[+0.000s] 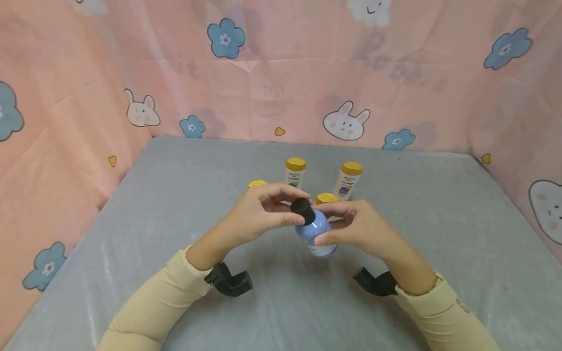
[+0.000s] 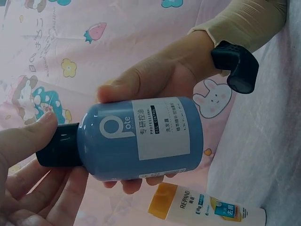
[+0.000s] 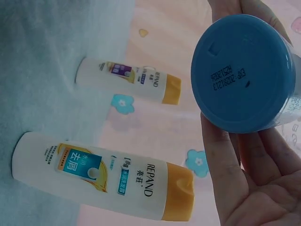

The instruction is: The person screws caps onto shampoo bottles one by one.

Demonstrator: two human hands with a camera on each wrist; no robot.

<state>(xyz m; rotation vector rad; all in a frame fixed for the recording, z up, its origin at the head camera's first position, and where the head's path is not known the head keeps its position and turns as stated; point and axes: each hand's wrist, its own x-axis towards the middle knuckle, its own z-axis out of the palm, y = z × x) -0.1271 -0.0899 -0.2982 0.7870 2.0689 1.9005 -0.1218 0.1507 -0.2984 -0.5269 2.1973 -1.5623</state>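
Observation:
A blue shampoo bottle (image 1: 314,228) is held up over the table, tilted, its black cap (image 1: 303,209) toward the upper left. My left hand (image 1: 254,212) pinches that cap between thumb and fingers. Around the bottle's body curls my right hand (image 1: 362,229), thumb on the near side and fingers behind. The white label (image 2: 163,129) faces the left wrist camera. In the right wrist view the round blue base (image 3: 242,73) shows, printed with a date.
Several white shampoo bottles with yellow caps stand just beyond my hands, including one at the back left (image 1: 295,175) and one at the back right (image 1: 349,181). Two nearer ones are mostly hidden by my hands. A pink patterned curtain (image 1: 272,73) borders the grey table (image 1: 197,170).

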